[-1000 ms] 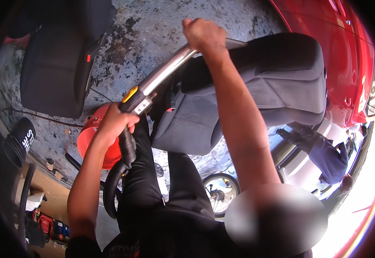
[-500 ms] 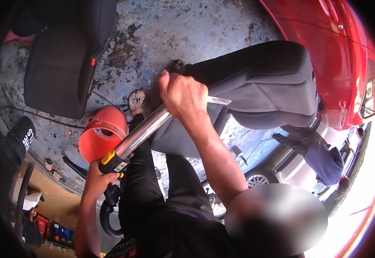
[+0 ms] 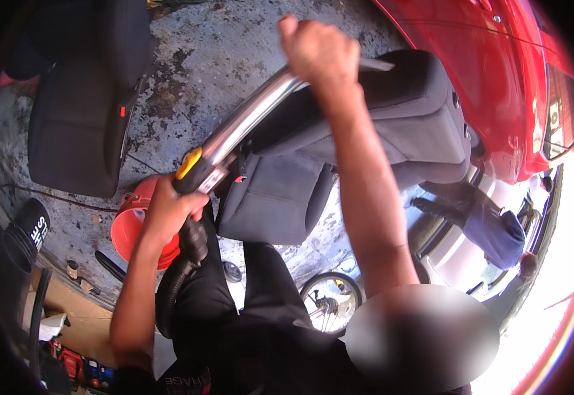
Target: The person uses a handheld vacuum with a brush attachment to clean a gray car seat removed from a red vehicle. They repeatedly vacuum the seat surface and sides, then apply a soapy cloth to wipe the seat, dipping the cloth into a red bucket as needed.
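The left grip (image 3: 175,204) is wrapped round the dark handle (image 3: 196,178) of a metal tube (image 3: 251,118), and the right grip (image 3: 322,58) is clenched around the tube's upper part, so the tool slants up past a grey car seat (image 3: 277,197), its flat tip (image 3: 377,64) reaching over the dark side of the backrest (image 3: 418,135); whether that tip touches the fabric, I cannot tell. The likeliest trouble is a slip: the tube looks smooth, and a loosening right grip could slide along it, letting the tip dig in or skid off. The black hose (image 3: 179,278) bends down by the person's leg (image 3: 213,283), so a long push might pull it taut, or knock the red bucket (image 3: 128,238) near the left forearm (image 3: 135,289). A red car (image 3: 458,85) stands close behind the seat; an overshooting stroke could scratch its paintwork.
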Motion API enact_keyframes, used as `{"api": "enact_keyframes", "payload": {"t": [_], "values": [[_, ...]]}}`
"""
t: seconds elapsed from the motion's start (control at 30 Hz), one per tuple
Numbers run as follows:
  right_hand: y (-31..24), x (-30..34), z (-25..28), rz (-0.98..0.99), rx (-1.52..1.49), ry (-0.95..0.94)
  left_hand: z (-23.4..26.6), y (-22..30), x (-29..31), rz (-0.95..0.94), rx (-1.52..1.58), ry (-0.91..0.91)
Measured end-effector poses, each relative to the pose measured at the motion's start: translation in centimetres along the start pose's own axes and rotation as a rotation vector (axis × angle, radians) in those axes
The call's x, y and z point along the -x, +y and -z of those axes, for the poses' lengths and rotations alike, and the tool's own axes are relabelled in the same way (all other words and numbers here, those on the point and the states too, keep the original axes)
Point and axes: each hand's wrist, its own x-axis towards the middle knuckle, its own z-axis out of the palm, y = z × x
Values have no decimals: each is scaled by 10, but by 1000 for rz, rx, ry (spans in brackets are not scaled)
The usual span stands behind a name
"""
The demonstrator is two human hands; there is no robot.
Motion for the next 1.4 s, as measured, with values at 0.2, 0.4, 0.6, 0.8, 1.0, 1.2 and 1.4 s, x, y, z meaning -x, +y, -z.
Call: {"api": "enact_keyframes", "payload": {"t": [0.2,0.4,0.6,0.8,1.0,1.2,1.4], "values": [[-82,83,23,-169,-321,-469,42,-78,87,158,33,100],[-45,55,120,-210,-426,-212,27,-31,118,-299,-238,206],[76,36,204,-105,-786,374,-60,54,74,-720,-575,8],[124,109,129,-46,-579,377,-119,-13,27,-826,-864,267],[127,149,123,-58,-708,436,-178,-79,45,-642,-859,341],[124,259,61,-183,-794,189,-200,-189,72,-563,-847,445],[74,358,102,-813,-1083,156,-253,-228,138,-625,-800,637]]}}
